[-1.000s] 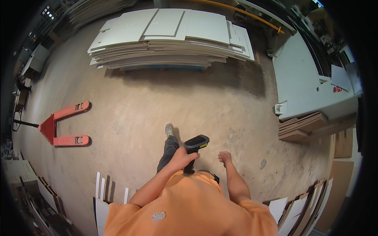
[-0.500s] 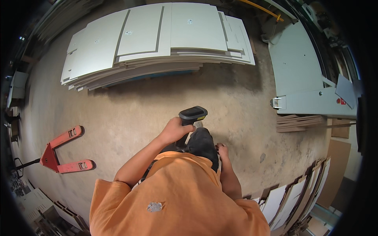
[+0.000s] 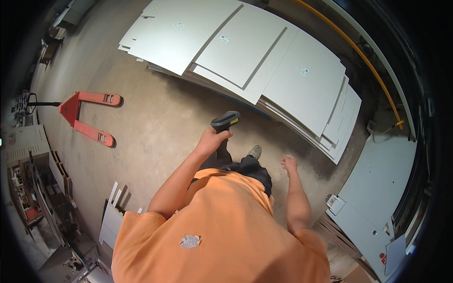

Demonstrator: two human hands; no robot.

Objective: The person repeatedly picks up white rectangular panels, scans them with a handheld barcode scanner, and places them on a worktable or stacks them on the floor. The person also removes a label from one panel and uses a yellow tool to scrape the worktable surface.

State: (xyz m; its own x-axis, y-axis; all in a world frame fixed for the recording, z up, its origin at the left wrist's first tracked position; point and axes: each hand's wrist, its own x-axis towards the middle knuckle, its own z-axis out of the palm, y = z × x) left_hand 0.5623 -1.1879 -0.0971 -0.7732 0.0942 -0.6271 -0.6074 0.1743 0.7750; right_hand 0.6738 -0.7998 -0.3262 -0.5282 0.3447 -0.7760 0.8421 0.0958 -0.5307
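Observation:
My left hand [image 3: 211, 141] is wrapped round the grip of a dark grey handheld barcode scanner [image 3: 225, 120] with a yellow label on its side. The scanner's head sticks up above my fist, in front of my body; my palm hides part of the grip. Out to my right hangs my right hand [image 3: 289, 163], its fingers loosely curled, with nothing visible in them. Ahead of both hands lies a broad, low stack of white panels [image 3: 302, 89], several with small labels on top. My right hand is apart from the stack's near edge.
On the concrete floor at left stands a red pallet truck [image 3: 70, 111], forks pointing toward me. A pale machine table [image 3: 377, 174] occupies the right side, below a yellow pipe [image 3: 361, 47]. White boards [image 3: 111, 224] lean at lower left. My shoe [image 3: 255, 151] shows ahead.
My view has swung to the right, so the stack sits tilted and nearer. My right hand has moved forward and away from my thigh. The scanner stays in my left hand.

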